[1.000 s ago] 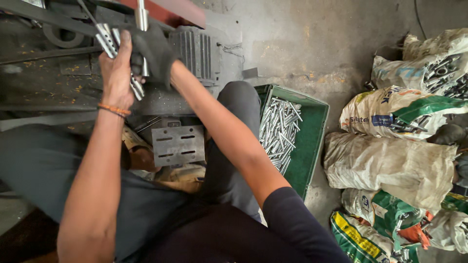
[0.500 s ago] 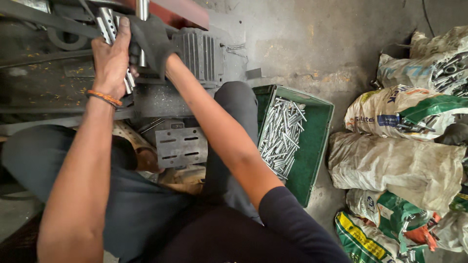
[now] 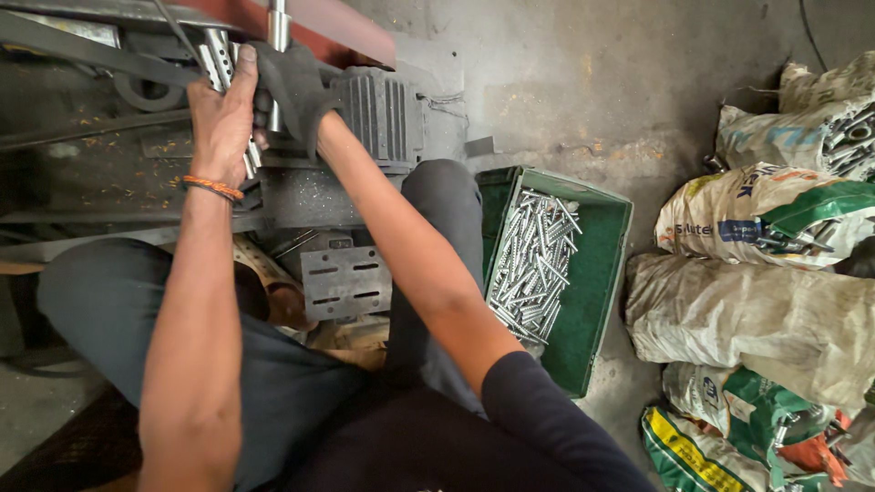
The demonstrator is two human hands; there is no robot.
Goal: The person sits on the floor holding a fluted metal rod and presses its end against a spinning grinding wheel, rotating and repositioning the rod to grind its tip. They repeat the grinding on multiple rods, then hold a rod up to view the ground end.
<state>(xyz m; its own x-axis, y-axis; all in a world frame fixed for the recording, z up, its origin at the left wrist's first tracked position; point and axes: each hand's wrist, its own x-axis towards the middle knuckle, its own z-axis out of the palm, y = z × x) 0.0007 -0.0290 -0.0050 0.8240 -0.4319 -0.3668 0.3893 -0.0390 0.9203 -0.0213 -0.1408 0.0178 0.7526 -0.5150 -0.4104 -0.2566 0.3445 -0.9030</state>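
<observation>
My left hand, bare with an orange band at the wrist, grips a bundle of shiny perforated metal tubes against a dark machine. My right hand, in a dark glove, is closed on a single upright metal tube right beside the bundle. Both hands are at the top left, touching each other. A ribbed grey motor housing sits just right of them.
A green plastic crate with several shiny metal tubes stands on the concrete floor to my right. Stuffed woven sacks are piled at the far right. My knees straddle a slotted grey metal plate under the machine.
Both hands have shifted slightly up and left on the machine, still holding the tubes. The view has moved a little with my head.
</observation>
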